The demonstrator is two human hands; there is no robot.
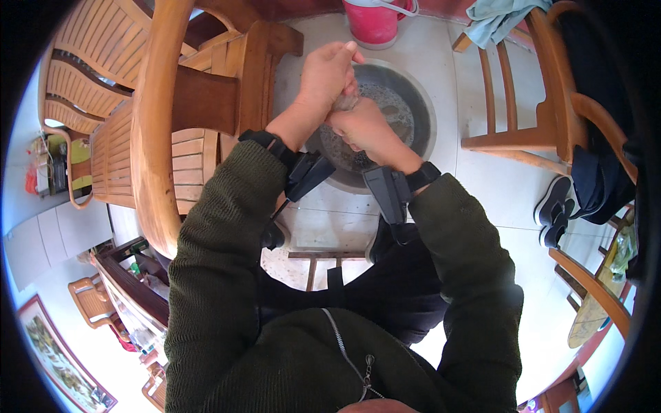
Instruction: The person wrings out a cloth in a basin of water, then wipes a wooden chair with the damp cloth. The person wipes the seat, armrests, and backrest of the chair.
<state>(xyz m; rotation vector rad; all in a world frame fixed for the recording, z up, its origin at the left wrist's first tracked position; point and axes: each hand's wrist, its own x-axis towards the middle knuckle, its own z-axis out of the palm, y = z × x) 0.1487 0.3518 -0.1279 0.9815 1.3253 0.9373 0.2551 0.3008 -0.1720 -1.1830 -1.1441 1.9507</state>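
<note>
A round metal basin [427, 111] stands on the tiled floor with murky, sudsy water in it, and something pale lies under the water. Over the basin's left part my two hands are close together. My left hand [330, 72] is above, its fingers curled around a wet, greyish cloth-like piece [345, 102]. My right hand [364, 126] grips the same piece just below and to the right. What the piece is exactly cannot be told, as the fingers cover most of it. Each wrist wears a black strap with a black device.
A red bucket [372, 23] with a pale handle stands behind the basin. Wooden bench seating [253, 77] lies close on the left. On the right are a wooden chair [516, 142] with a light blue cloth [498, 20] and dark shoes [553, 206].
</note>
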